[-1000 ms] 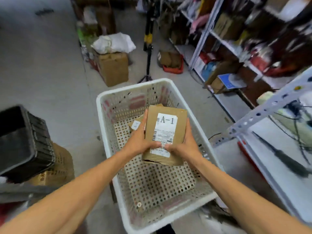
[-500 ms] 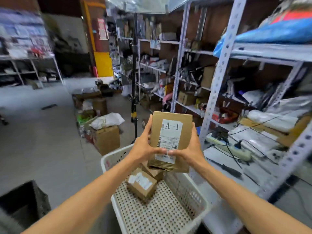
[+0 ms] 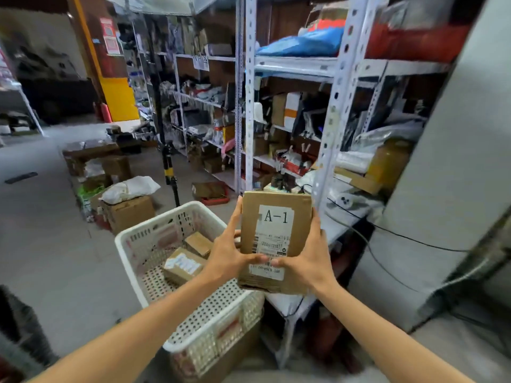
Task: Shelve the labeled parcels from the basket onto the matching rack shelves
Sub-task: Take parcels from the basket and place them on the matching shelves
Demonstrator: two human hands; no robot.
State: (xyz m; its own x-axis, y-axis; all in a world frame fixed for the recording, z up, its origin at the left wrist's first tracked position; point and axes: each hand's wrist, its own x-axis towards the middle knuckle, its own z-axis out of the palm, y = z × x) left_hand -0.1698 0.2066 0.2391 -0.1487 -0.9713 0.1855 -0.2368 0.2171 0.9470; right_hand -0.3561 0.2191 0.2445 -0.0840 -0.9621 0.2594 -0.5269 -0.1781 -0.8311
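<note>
Head view, one entry. Item 1: brown cardboard parcel [image 3: 276,236], flat and held upright, white label facing the camera and printed "A-1" above a barcode; it is raised in the air above the near right corner of the basket, in front of the rack and not resting on any shelf. Item 2: left hand [image 3: 228,261], grasping the parcel's left edge, thumb curled across the lower label, fingers extended up the side. Item 3: right hand [image 3: 311,262], grasping the right edge in the same way, its thumb nearly meeting the left thumb. Item 4: white perforated plastic basket [image 3: 119,240], low down at centre left, holding two smaller cardboard parcels, one with a white label [image 3: 184,265] and one plain-topped [image 3: 198,244] just behind it. Item 5: white metal rack [image 3: 333,117] with punched uprights to the right, its shelves crowded with boxes and bags; a blue bag [image 3: 301,45] lies on an upper shelf. Item 6: an open cardboard box [image 3: 130,214] on the floor beyond the basket. Item 7: a black-and-yellow pole [image 3: 167,172] near it.
</note>
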